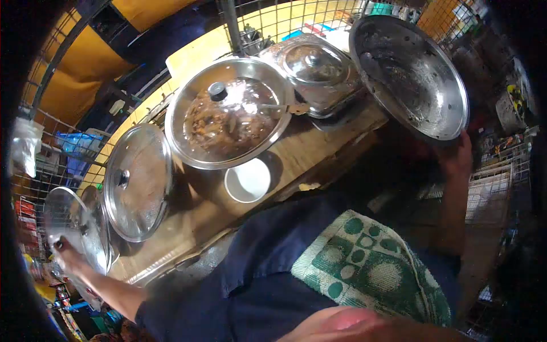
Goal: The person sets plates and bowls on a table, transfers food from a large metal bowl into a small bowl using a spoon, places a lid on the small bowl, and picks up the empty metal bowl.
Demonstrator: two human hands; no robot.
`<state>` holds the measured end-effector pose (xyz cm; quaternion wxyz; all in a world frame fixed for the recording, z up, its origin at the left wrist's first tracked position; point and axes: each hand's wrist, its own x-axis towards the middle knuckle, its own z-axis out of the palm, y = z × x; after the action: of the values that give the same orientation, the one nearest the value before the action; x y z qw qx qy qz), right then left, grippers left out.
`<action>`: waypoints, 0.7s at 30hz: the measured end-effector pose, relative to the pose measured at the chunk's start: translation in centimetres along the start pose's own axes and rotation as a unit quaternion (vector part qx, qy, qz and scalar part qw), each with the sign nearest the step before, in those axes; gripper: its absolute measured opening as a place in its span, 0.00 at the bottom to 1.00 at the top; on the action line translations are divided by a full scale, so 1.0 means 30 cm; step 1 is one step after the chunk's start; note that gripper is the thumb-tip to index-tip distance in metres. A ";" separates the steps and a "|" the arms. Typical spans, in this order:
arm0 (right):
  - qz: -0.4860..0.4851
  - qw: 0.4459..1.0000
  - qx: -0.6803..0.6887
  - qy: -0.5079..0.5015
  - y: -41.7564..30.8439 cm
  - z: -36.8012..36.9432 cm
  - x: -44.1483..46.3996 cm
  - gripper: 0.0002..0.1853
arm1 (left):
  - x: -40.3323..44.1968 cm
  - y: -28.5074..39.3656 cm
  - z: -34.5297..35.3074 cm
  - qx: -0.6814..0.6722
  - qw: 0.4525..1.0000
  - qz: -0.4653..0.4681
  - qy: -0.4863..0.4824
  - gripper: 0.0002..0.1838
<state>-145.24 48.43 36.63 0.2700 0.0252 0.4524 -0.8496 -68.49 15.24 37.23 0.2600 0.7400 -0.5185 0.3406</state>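
At the far left, my left hand (pixel 69 257) has its fingers closed at a small dark knob on a glass lid (pixel 68 214); this area is partly smeared. On the right, my right hand (pixel 456 157) grips the lower rim of a large, wide metal basin (pixel 407 77), which is tilted with its inside facing me. A few dark specks and wet streaks show inside it. Between my hands stands a wide pan under a glass lid (pixel 231 119), with brown food and a ladle handle sticking out. Another glass-lidded pan (pixel 138 182) sits beside my left arm.
A white bowl (pixel 248 180) stands on the cardboard-covered counter (pixel 199 211) before me. A rectangular metal chafing dish (pixel 319 71) with a lid is behind, near the basin. Wire mesh (pixel 273 20) runs along the far side. A green-and-white towel (pixel 370 259) hangs over my chest.
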 end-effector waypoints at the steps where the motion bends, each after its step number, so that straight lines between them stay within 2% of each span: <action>1: 0.001 1.000 0.000 0.001 -0.022 -0.100 0.098 0.21 | -0.012 0.015 -0.086 -0.007 1.000 -0.007 0.013 0.20; 2: -0.094 0.986 -0.105 -0.083 -0.034 -0.260 0.210 0.22 | -0.020 0.029 -0.150 -0.017 0.999 -0.011 0.026 0.20; 4: -0.187 0.947 -0.207 -0.159 -0.061 -0.334 0.250 0.22 | -0.034 0.059 -0.267 -0.047 0.997 -0.020 0.052 0.20; 6: -0.016 1.000 -0.014 -0.022 -0.079 -0.250 0.193 0.21 | -0.073 0.180 -0.364 -0.105 0.991 -0.005 0.077 0.18; 9: -0.043 0.999 0.022 0.014 -0.108 -0.419 0.311 0.22 | -0.170 0.437 -0.449 -0.250 0.965 0.028 0.077 0.16; 13: -0.031 0.998 0.013 0.053 -0.150 -0.478 0.409 0.21 | -0.328 0.843 -0.508 -0.453 0.889 0.057 -0.032 0.14; 14: -0.022 0.999 0.027 0.038 -0.157 -0.470 0.429 0.18 | -0.364 0.952 -0.508 -0.517 0.850 0.052 -0.091 0.13; 15: -0.024 0.999 0.025 0.040 -0.165 -0.470 0.456 0.18 | -0.393 1.066 -0.507 -0.618 0.769 0.038 -0.160 0.12; 16: -0.024 0.999 0.024 0.013 -0.173 -0.476 0.486 0.18 | -0.433 1.175 -0.539 -0.730 0.648 0.004 -0.216 0.12; 17: -0.025 0.999 0.023 -0.012 -0.183 -0.487 0.519 0.17 | -0.464 1.282 -0.567 -0.774 0.575 -0.016 -0.264 0.11; 18: -0.003 0.999 0.019 -0.027 -0.192 -0.504 0.568 0.12 | -0.499 1.400 -0.604 -0.792 0.527 -0.025 -0.308 0.10; 21: -0.009 0.999 0.034 -0.002 -0.159 -0.530 0.590 0.12 | -0.604 1.705 -0.719 -0.809 0.364 -0.046 -0.459 0.08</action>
<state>-165.83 55.27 25.78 0.2622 0.0289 0.4234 -0.8667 -126.03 25.11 38.48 0.4712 0.2384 -0.5497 -0.6473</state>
